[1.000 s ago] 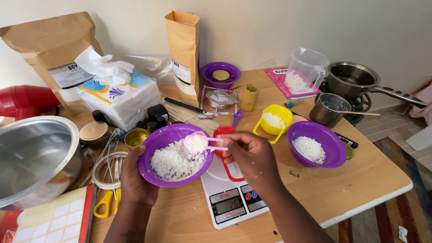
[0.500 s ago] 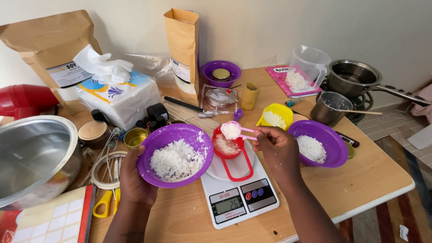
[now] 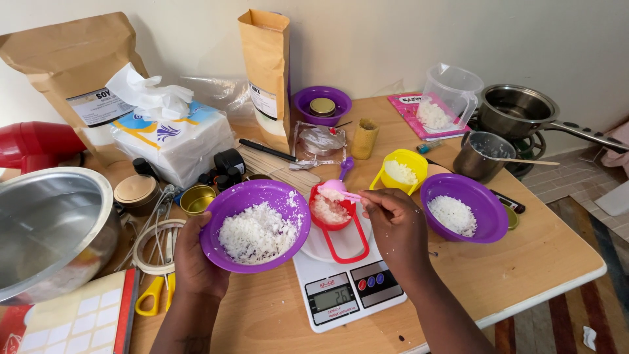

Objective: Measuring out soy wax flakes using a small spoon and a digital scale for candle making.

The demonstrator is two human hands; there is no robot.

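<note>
While over scale [image 3: 341, 288]; spoon [image 3: 335, 188]; flakes [image 3: 255, 231]

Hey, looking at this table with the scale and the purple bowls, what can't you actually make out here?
Head view only:
- Big steel bowl: cut off by the left edge.
- Red cup on the scale: its fill depth is hidden by its rim and the pink spoon.
- Right hand: fingertips curl under, grip hidden.
- Steel pot: contents too dark.

Head view, steeply down, seemingly close
</note>
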